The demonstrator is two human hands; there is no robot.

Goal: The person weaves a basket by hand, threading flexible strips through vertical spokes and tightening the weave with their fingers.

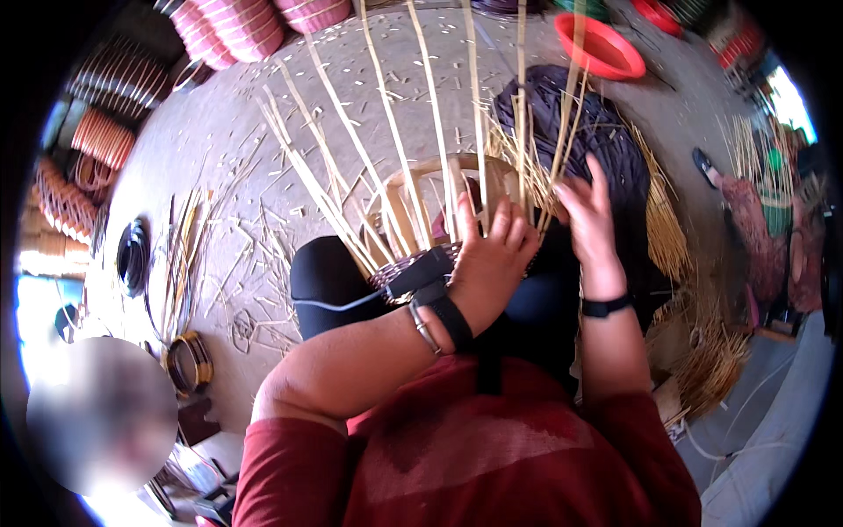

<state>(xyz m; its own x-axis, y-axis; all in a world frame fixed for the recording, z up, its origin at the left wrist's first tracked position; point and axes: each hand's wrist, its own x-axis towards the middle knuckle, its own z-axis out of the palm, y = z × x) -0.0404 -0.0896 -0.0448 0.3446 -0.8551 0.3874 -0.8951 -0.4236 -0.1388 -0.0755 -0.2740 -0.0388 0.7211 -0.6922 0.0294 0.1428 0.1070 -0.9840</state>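
A half-woven basket (411,263) rests against my lap, with a dark woven band low down and long pale upright stakes (432,97) fanning away from me. My left hand (494,263) reaches across and grips the basket's near wall, fingers bent over it among the stakes; its thumb is hidden. On the basket's right side my right hand (590,220) is raised, thumb and forefinger apart, close to the rightmost stakes (562,145). I cannot see anything held in it. A pale curved hoop or band (421,167) shows behind the stakes.
Cut scraps litter the grey floor (228,132). Beyond the basket lies dark cloth (606,123), with straw bundles (663,211) beside it. A red basin (600,48) stands at the far right. Black coiled strip (133,255) lies left, finished baskets (233,26) far left. Someone sits at right.
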